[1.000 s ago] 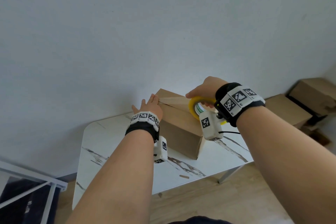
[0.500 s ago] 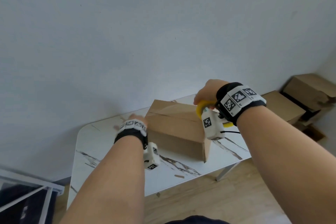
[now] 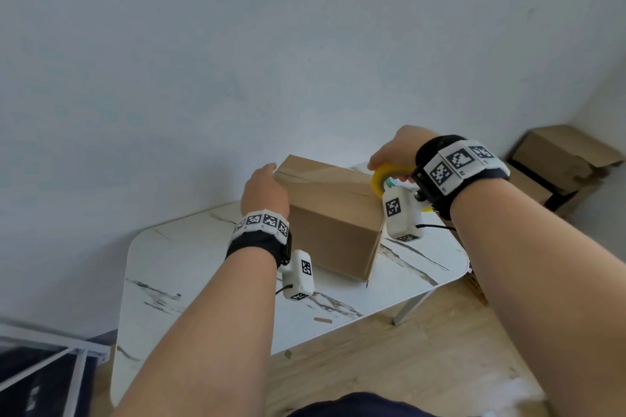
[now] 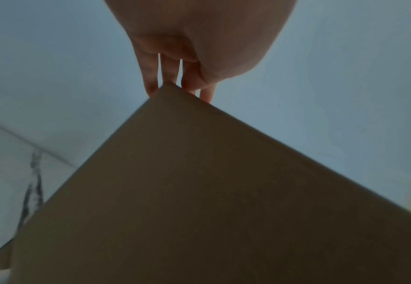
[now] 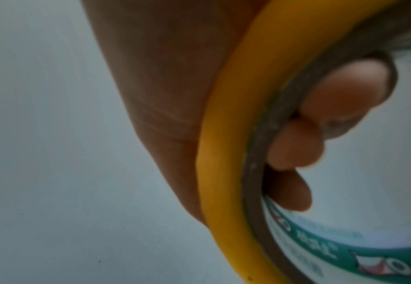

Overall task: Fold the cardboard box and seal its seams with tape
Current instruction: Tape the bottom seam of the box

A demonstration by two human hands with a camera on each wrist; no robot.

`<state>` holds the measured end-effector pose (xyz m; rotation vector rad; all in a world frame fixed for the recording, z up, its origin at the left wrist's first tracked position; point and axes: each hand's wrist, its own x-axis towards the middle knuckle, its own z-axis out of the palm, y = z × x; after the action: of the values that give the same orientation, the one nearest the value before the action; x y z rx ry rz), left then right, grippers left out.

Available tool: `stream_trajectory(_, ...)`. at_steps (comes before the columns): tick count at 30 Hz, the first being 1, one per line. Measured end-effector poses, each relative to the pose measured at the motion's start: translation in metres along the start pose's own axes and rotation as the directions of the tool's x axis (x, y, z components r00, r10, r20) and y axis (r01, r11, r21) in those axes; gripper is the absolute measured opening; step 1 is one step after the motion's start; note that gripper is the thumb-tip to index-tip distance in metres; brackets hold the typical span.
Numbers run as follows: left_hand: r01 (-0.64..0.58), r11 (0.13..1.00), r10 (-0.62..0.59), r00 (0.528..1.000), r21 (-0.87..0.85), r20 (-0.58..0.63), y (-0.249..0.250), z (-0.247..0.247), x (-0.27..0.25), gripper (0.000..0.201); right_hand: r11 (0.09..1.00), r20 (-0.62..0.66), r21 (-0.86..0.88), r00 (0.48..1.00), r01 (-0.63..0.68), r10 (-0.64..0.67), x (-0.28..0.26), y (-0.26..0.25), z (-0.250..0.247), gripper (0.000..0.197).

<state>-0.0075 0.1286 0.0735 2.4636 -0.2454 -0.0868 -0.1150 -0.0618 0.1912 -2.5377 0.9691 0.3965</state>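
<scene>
Cardboard box (image 3: 333, 213): stands closed on the white marble-patterned bench (image 3: 189, 257), toward the bench's far side and close to the wall. A strip of clear tape appears to run along the top seam; its far end is not resolvable.

Left hand (image 3: 264, 191): placed at the box's upper left corner. The left wrist view shows the fingers (image 4: 151, 76) straight and reaching past the corner, so the hand lies flat and extended, not wrapped round anything. Probable purpose: to brace the box so that it does not slide or tip under tape tension.

Right hand (image 3: 394, 154): at the box's right end, above the top edge. The right wrist view shows the fingers (image 5: 297, 146) curled through the core and clamped on the tape roll (image 3: 389, 178), a yellow-rimmed roll with a printed label inside.

Tape roll position: just beside the box's right top edge. Holding the roll by its core presumably allows it to turn while tape pays out.

Step in hand (judgement): the top seam run is at or near its end at the right edge; the tape then needs carrying over the edge and cutting.

Risk (judgement): with only flat contact on the left corner, a sharp pull could shift the light box.

Other items: more cardboard boxes (image 3: 562, 159) lie on the floor, well apart to the right of the box.
</scene>
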Motion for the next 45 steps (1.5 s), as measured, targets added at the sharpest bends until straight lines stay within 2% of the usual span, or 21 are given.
stream_trajectory(3, -0.228, 0.954, 0.222, 0.974, 0.197, 0.051, 0.007, 0.013, -0.005, 0.046, 0.999, 0.025, 0.050, 1.000, 0.012, -0.013, -0.004, 0.002, -0.001, 0.031)
stream_trajectory(4, -0.268, 0.930, 0.259, 0.963, 0.252, 0.071, 0.007, 0.017, -0.006, 0.044, 0.999, 0.033, 0.050, 0.999, 0.022, -0.023, -0.004, 0.004, -0.001, 0.030)
stream_trajectory(6, -0.293, 0.910, 0.273, 0.956, 0.293, 0.107, 0.006, 0.022, -0.008, 0.043, 0.999, 0.029, 0.015, 0.999, 0.029, -0.029, -0.005, 0.006, -0.002, 0.033)
stream_trajectory(8, -0.298, 0.899, 0.266, 0.954, 0.321, 0.141, 0.004, 0.025, -0.009, 0.047, 0.999, 0.024, 0.051, 1.000, 0.004, -0.005, -0.006, 0.009, -0.002, 0.036)
stream_trajectory(11, -0.263, 0.884, 0.183, 0.956, 0.387, 0.230, 0.000, 0.024, -0.009, 0.057, 0.996, 0.053, 0.090, 0.999, 0.004, -0.009, -0.006, 0.012, 0.002, 0.037)
stream_trajectory(17, -0.225, 0.852, 0.104, 0.958, 0.474, 0.268, 0.001, 0.024, -0.014, 0.066, 0.995, 0.074, 0.099, 0.996, 0.035, -0.042, -0.013, 0.016, 0.005, 0.044)
stream_trajectory(20, -0.175, 0.872, 0.033, 0.953, 0.458, 0.301, 0.000, 0.023, -0.012, 0.068, 0.993, 0.082, 0.104, 0.995, 0.048, -0.056, -0.017, 0.020, 0.003, 0.053)
stream_trajectory(22, -0.111, 0.911, -0.021, 0.949, 0.396, 0.315, -0.002, 0.025, -0.012, 0.059, 0.993, 0.074, 0.103, 0.995, 0.061, -0.069, -0.019, 0.024, 0.002, 0.054)
stream_trajectory(24, -0.076, 0.935, -0.034, 0.953, 0.347, 0.301, -0.002, 0.028, -0.013, 0.050, 0.986, 0.094, 0.156, 0.993, 0.061, -0.076, -0.024, 0.027, 0.003, 0.049)
stream_trajectory(27, -0.088, 0.935, 0.004, 0.972, 0.345, 0.237, -0.003, 0.030, -0.016, 0.050, 0.968, 0.108, 0.249, 0.992, 0.043, -0.072, -0.028, 0.029, 0.006, 0.043)
stream_trajectory(30, -0.055, 0.929, -0.016, 0.982, 0.366, 0.187, 0.004, 0.034, -0.016, 0.047, 0.963, 0.077, 0.263, 0.994, 0.054, -0.077, -0.030, 0.030, 0.009, 0.039)
stream_trajectory(33, -0.024, 0.928, -0.050, 0.981, 0.372, 0.189, 0.012, 0.039, -0.016, 0.045, 0.979, 0.095, 0.194, 0.992, 0.059, -0.079, -0.033, 0.028, 0.013, 0.035)
stream_trajectory(36, -0.016, 0.925, -0.061, 0.980, 0.379, 0.192, 0.015, 0.044, -0.016, 0.045, 0.952, 0.093, 0.307, 0.995, 0.015, -0.045, -0.033, 0.027, 0.014, 0.026)
stream_trajectory(37, -0.016, 0.927, -0.062, 0.979, 0.374, 0.196, 0.016, 0.045, -0.017, 0.044, 0.958, 0.089, 0.285, 0.995, 0.016, -0.044, -0.035, 0.027, 0.015, 0.026)
stream_trajectory(41, 0.006, 0.932, -0.092, 0.971, 0.362, 0.219, 0.018, 0.051, -0.020, 0.038, 0.999, 0.117, 0.023, 0.993, 0.025, -0.027, -0.038, 0.033, 0.024, 0.029)
stream_trajectory(43, 0.026, 0.938, -0.109, 0.969, 0.346, 0.222, 0.014, 0.055, -0.022, 0.035, 1.000, 0.132, 0.005, 0.991, -0.005, 0.005, -0.038, 0.040, 0.029, 0.025)
stream_trajectory(45, 0.022, 0.942, -0.107, 0.966, 0.334, 0.237, 0.012, 0.061, -0.024, 0.036, 0.996, 0.141, -0.089, 0.989, -0.031, 0.044, -0.042, 0.046, 0.034, 0.023)
